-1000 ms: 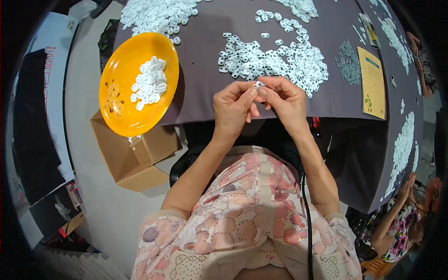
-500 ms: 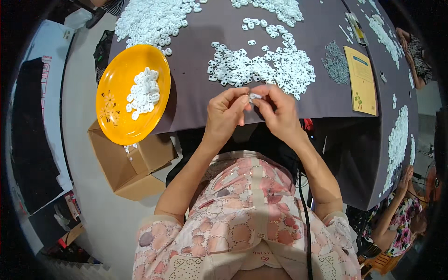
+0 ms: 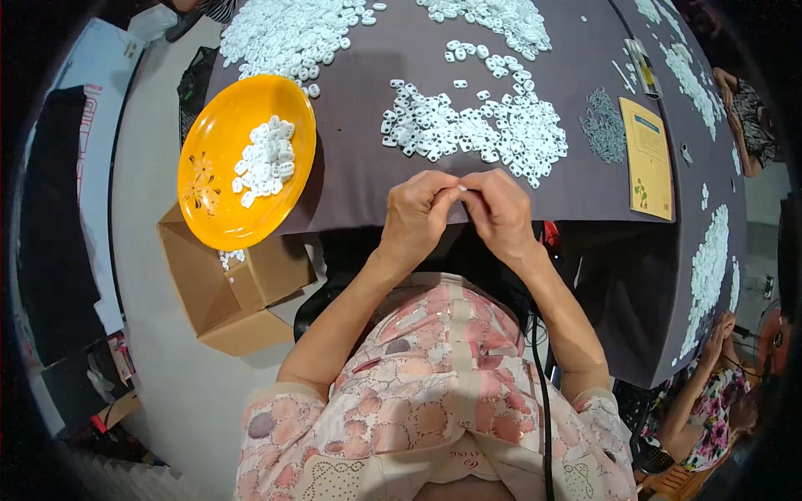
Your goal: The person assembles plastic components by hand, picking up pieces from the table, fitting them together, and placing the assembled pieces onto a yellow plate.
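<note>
Above the table's near edge, my left hand (image 3: 415, 215) and my right hand (image 3: 504, 215) meet at the fingertips. Both are closed in a pinch around a small white plastic piece (image 3: 462, 188), mostly hidden by the fingers. Just beyond them lies a pile of small white plastic pieces with dark holes (image 3: 526, 134). To the left, a yellow-orange plate (image 3: 217, 138) with a flower pattern sits tilted at the table's edge and holds a heap of white oval pieces (image 3: 267, 157).
A large heap of white oval pieces (image 3: 284, 37) covers the far left. On the right are a pile of thin grey pieces (image 3: 603, 129) and a yellow booklet (image 3: 647, 159). An open cardboard box (image 3: 242, 338) stands below the plate. Another person's hands (image 3: 720, 334) show at far right.
My fingertips have drawn closer together and come slightly nearer to me, covering more of the white piece. The whole view has shifted a little.
</note>
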A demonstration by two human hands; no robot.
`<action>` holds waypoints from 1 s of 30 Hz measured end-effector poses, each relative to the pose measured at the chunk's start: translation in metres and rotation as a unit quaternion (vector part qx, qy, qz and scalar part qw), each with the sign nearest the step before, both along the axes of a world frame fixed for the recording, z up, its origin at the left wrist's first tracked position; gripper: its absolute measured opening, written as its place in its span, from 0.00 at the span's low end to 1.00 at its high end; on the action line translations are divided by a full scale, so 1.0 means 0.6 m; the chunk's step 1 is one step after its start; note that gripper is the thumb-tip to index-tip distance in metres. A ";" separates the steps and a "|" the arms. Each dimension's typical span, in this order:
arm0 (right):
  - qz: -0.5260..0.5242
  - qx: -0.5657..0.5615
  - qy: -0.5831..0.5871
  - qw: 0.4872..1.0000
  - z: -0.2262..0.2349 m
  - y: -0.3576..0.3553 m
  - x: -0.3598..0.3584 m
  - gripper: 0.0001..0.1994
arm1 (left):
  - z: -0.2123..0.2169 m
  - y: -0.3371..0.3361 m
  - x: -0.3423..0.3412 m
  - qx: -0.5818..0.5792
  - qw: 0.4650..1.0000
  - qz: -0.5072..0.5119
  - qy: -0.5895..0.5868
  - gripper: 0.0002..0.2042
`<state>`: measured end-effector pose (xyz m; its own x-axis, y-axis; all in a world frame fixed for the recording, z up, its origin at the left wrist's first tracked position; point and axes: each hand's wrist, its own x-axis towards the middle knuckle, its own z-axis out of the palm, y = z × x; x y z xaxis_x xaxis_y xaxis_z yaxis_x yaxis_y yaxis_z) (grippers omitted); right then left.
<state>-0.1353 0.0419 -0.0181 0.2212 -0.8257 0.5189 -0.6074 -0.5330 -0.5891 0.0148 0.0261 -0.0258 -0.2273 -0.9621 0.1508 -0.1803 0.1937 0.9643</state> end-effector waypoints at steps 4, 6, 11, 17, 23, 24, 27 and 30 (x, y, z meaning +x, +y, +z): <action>-0.016 0.000 -0.037 0.999 -0.001 -0.002 -0.002 0.11 | -0.013 -0.010 0.005 -0.048 0.999 -0.011 0.000 0.03; -0.017 -0.013 -0.042 0.999 -0.003 -0.004 0.000 0.10 | -0.014 -0.010 0.005 -0.057 0.998 -0.014 -0.013 0.02; -0.023 0.013 -0.061 0.998 -0.008 0.000 0.004 0.08 | -0.006 -0.008 0.005 -0.072 0.997 -0.015 -0.023 0.03; -0.018 0.007 -0.068 0.997 -0.013 -0.001 0.004 0.07 | -0.005 -0.007 0.004 -0.095 0.994 -0.009 -0.054 0.04; -0.019 0.035 -0.081 0.996 -0.019 -0.003 0.002 0.07 | -0.002 -0.014 0.005 -0.079 0.994 -0.014 -0.075 0.04; -0.021 0.042 -0.079 0.996 -0.016 -0.003 -0.002 0.07 | -0.005 -0.015 0.003 -0.075 0.995 -0.008 -0.062 0.04; -0.021 0.069 -0.103 0.992 -0.013 -0.005 -0.002 0.07 | -0.005 -0.017 0.006 -0.054 0.998 -0.014 -0.041 0.05; -0.017 0.060 -0.101 0.993 -0.018 -0.005 -0.002 0.08 | -0.007 -0.015 0.008 -0.035 0.999 -0.017 -0.035 0.05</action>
<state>-0.1367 0.0388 -0.0287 0.0931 -0.8896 0.4472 -0.4872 -0.4324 -0.7587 0.0194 0.0168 -0.0301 -0.2716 -0.9413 0.2007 -0.2383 0.2678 0.9335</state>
